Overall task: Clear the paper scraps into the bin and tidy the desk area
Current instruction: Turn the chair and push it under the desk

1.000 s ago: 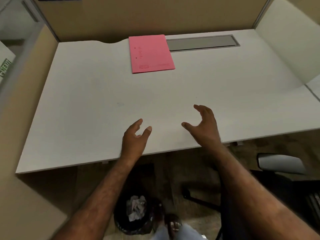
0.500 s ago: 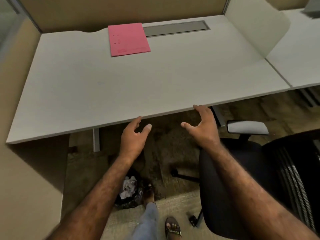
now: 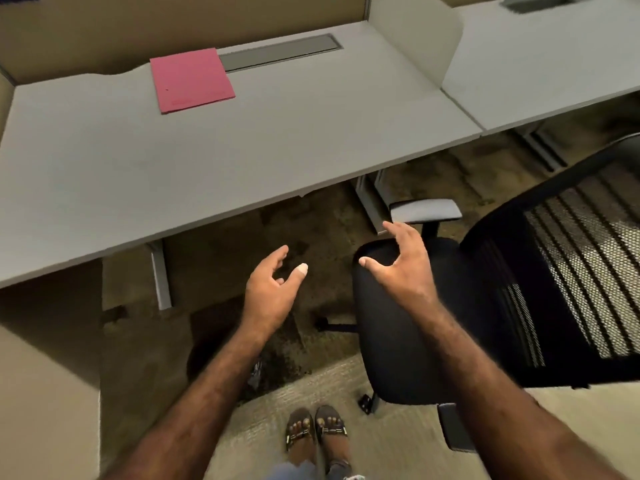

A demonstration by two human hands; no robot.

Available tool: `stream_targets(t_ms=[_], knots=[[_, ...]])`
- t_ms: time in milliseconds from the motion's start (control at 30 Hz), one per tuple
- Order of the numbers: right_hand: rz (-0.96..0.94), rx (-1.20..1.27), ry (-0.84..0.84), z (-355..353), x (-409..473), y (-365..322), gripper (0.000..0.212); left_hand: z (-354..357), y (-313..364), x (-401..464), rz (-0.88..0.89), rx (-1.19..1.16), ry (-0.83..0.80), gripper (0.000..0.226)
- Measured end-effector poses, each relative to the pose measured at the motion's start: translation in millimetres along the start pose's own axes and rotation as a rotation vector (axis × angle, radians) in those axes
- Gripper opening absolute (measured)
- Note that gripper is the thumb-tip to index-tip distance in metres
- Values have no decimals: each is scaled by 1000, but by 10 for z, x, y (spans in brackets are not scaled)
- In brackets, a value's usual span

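Note:
A white desk [image 3: 173, 174] fills the upper left, with a pink folder [image 3: 192, 79] lying flat near its back edge. No paper scraps show on the desk top. My left hand [image 3: 270, 292] hovers open over the floor in front of the desk, holding nothing. My right hand [image 3: 405, 265] is open with fingers spread, just above the front of the black office chair's seat [image 3: 391, 323]. The bin is almost hidden behind my left forearm; only a dark sliver [image 3: 255, 372] shows on the floor.
A grey cable-tray lid [image 3: 280, 57] is set into the desk behind the folder. The chair's mesh back [image 3: 571, 271] and grey armrest [image 3: 426, 210] stand at right. A white divider [image 3: 412, 36] separates a second desk [image 3: 554, 64]. My sandalled feet [image 3: 315, 431] stand on carpet.
The view has pulled back from the desk and turned right. Both open hands have come off the desk edge, over the floor and chair. The bin has slipped behind my left forearm.

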State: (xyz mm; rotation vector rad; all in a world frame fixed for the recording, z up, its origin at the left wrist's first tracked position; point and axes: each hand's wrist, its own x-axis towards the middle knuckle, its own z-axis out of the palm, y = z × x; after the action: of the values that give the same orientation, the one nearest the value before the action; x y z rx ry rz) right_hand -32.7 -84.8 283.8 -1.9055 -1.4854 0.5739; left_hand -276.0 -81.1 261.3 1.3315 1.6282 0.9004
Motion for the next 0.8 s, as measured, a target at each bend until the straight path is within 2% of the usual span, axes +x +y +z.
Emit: stream_targets(t_ms=[433, 800], knots=[[193, -38, 232, -642, -729, 592, 80, 847, 170, -333, 144, 41, -332, 60], [335, -94, 502, -1425, -1110, 1143, 75, 1609, 541, -704, 259, 73, -562, 58]])
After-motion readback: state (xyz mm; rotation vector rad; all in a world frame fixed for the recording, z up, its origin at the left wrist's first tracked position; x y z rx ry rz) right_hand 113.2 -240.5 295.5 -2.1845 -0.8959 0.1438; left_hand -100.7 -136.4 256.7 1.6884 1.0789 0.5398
